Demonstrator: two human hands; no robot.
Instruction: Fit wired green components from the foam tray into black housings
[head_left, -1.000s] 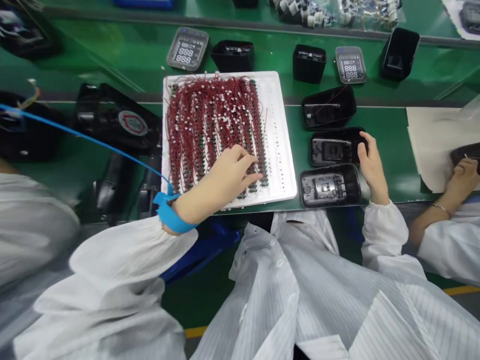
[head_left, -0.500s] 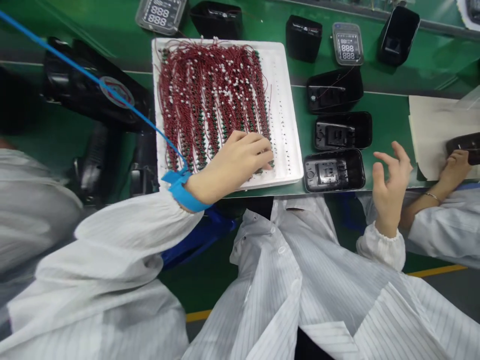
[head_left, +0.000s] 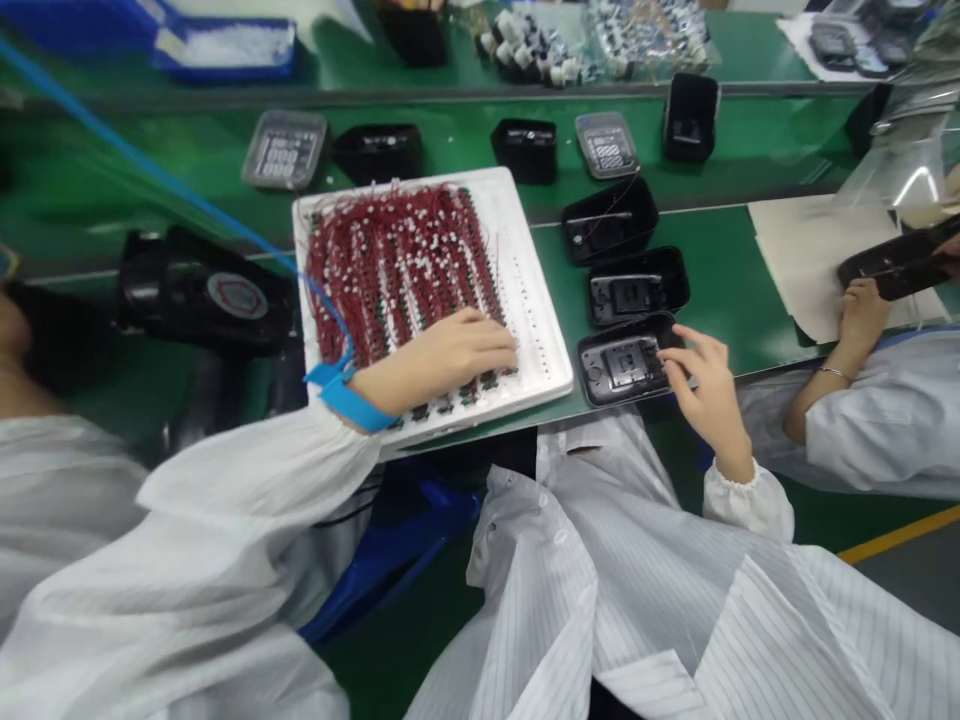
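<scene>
"Two sides needed checking through my remote feed. What did you have at the left?"

"A black device (head_left: 202, 290) lay on the worktop (head_left: 731, 270), just left of the white tray (head_left: 553, 378). Dark red wires (head_left: 397, 270) with small white ends covered most of that tray, leaving a bare strip along its right side."

"And the left hand (head_left: 472, 350)?"

"It was palm down over the lower right of the wires, a blue wristband (head_left: 349, 395) behind it, fingers bent and close together. I couldn't tell whether they gripped anything, because the hand hid its own fingertips."

"Where was the nearest housing (head_left: 622, 365)?"

"At the worktop's near edge, just right of the tray, hollow side up. Its long axis ran roughly left to right, the right end slightly farther from me. A middle housing (head_left: 637, 285) and a far housing (head_left: 611, 218) sat beyond it."

"Which hand was nearer?"

"My right hand (head_left: 701, 385), clearly. It was at the right end, so the housing lay leftward from those fingers, along its length. Thumb and forefinger were parted at the rim; I judged them touching, but couldn't confirm a grip. The tray's bare strip separated the left fingers from it."

"Farther right?"

"Only a co-worker's hand (head_left: 862, 310), at another black part (head_left: 892, 268)."
</scene>
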